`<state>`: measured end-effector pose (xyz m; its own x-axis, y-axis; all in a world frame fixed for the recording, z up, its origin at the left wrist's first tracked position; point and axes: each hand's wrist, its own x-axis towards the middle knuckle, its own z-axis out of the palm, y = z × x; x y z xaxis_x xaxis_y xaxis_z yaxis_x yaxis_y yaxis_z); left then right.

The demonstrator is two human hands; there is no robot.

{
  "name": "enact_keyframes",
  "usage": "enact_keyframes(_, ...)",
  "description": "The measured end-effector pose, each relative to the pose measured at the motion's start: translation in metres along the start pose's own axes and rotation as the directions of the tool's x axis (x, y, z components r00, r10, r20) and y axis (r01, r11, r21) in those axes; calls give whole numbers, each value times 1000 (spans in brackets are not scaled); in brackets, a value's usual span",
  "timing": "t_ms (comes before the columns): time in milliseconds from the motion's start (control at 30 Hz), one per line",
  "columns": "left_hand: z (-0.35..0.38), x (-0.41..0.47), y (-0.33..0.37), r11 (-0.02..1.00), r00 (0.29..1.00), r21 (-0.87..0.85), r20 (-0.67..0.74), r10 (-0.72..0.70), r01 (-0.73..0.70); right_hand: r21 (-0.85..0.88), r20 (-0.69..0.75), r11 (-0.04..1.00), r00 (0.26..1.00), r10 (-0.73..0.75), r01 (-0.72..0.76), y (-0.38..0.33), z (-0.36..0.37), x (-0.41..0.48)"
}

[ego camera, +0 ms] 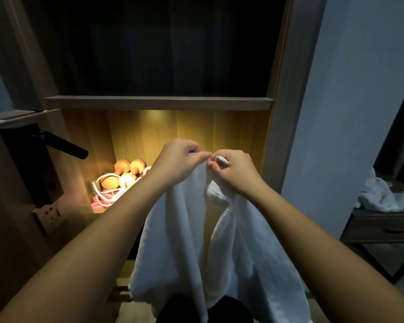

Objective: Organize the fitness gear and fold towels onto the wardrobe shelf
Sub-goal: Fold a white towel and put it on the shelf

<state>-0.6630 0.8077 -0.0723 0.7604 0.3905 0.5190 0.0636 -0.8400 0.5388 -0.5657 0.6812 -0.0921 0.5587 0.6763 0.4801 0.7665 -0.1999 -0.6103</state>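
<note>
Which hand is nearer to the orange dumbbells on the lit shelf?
Left. The left hand pinches the towel just right of the dumbbells; the right hand is farther right, beyond the left one.

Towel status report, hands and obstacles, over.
Left hand and right hand pinch white towel by its top edge; it hangs. Dumbbells on lit shelf. Crumpled towels on side table.

No text, label, brand, number or sign can be read anywhere in view.
</note>
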Motion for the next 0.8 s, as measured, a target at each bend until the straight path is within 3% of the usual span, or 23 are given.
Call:
enact_keyframes(200, -4, -5, -22, 999, 994, -6, 106, -41, 42, -74, -192, 996, 981, 41, -56, 13, 1, 4)
enact_keyframes(300, -3, -19, -51, 991, 976, 10, 172, -134, 134, 37, -394, 994, 912, 112, -105, 22, -17, 9)
enact_keyframes(367, -4, -28, -67, 980, 972, -28, 137, -192, 197, 64, -444, 985, 879, 174, -163, 27, -28, 11)
enact_keyframes(500, -9, -22, -61, 982, 983, -44, 4, -186, 186, 28, -261, 986, 951, 164, -163, 30, -24, 10)
enact_keyframes(567, -11, -11, -45, 993, 993, 33, 31, -112, 111, 5, -91, 999, 994, 53, -53, 25, -15, 8)
enact_keyframes(667, -9, -3, -20, 989, 994, 148, 103, -24, 8, -54, 105, 994, 991, -84, 90, 14, 2, 6)
enact_keyframes(800, -7, 0, -10, 984, 996, 167, 85, 40, -54, -11, 78, 997, 994, -72, 73, 11, 15, 6)
